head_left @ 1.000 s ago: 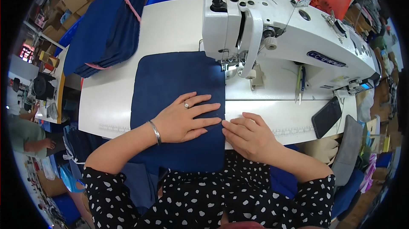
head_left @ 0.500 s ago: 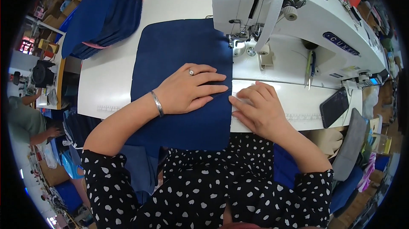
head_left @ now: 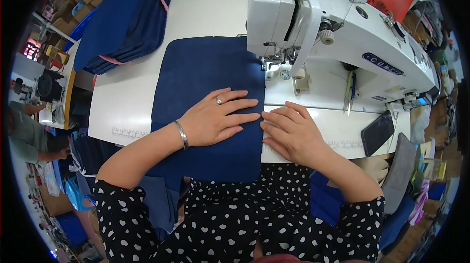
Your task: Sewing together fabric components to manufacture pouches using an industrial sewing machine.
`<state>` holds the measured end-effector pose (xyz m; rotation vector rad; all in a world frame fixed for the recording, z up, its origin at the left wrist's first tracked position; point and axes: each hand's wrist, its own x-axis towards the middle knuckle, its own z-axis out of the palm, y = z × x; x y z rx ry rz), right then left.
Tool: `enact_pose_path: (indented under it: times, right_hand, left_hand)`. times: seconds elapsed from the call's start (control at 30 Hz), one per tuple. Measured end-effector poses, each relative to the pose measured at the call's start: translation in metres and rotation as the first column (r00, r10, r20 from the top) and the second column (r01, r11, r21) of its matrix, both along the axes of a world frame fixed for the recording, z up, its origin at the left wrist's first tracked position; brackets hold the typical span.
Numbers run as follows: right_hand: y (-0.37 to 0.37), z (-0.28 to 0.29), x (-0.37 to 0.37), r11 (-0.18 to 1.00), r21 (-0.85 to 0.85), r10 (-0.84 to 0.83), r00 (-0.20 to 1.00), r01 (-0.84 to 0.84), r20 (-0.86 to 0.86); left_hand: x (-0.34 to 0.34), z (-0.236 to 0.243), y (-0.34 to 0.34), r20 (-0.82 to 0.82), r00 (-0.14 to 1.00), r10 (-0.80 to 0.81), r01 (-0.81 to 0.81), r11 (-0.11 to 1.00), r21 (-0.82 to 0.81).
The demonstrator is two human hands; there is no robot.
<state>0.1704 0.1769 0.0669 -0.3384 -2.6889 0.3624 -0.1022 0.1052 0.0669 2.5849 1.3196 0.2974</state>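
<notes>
We see the left hand (head_left: 213,118) spread flat on the navy fabric panel (head_left: 205,69); uneven pressure there could, we judge, skew its edge. Smooth, round-cornered, the panel lies on the white sewing table (head_left: 125,99), right edge at the presser foot (head_left: 268,63). There the right hand (head_left: 296,133) rests loosely curved, fingertips nearly meeting the left's.

A fabric panel (head_left: 208,72) is laid on the table (head_left: 122,104), its far right corner set at the sewing machine (head_left: 338,33). A fabric stack (head_left: 125,23) is placed behind it to the left; a phone (head_left: 378,133) is laid to its right. The left hand (head_left: 210,118) is rested on the panel, the right hand (head_left: 293,135) placed at its right edge.
</notes>
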Motion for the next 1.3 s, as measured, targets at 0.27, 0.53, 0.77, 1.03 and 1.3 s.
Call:
enact_pose_path:
  times: [0.27, 0.53, 0.77, 1.03, 1.3]
  right_hand:
    - [0.018, 0.001, -0.007, 0.999, 0.045, 0.031, 0.999, -0.030, -0.024]
    - [0.044, -0.002, -0.016, 0.998, 0.044, 0.053, 0.997, -0.050, -0.057]
    - [0.050, -0.010, -0.020, 0.999, 0.016, -0.041, 0.996, 0.043, -0.078]
    - [0.046, -0.015, -0.020, 0.993, 0.033, -0.107, 0.990, 0.110, -0.097]
    - [0.044, -0.016, -0.019, 0.993, 0.027, -0.108, 0.988, 0.112, -0.107]
  left_hand:
    - [-0.008, -0.004, 0.014, 0.004, 0.999, -0.039, 0.039, 0.999, 0.038]
    - [-0.014, 0.001, 0.033, -0.042, 0.999, -0.022, 0.023, 1.000, 0.014]
    - [-0.020, -0.001, 0.053, -0.036, 0.999, -0.023, 0.024, 0.999, 0.026]
    - [-0.026, -0.009, 0.068, -0.051, 0.999, -0.011, 0.015, 0.996, 0.087]
    - [-0.030, -0.007, 0.084, -0.035, 0.999, 0.000, 0.004, 0.993, 0.121]
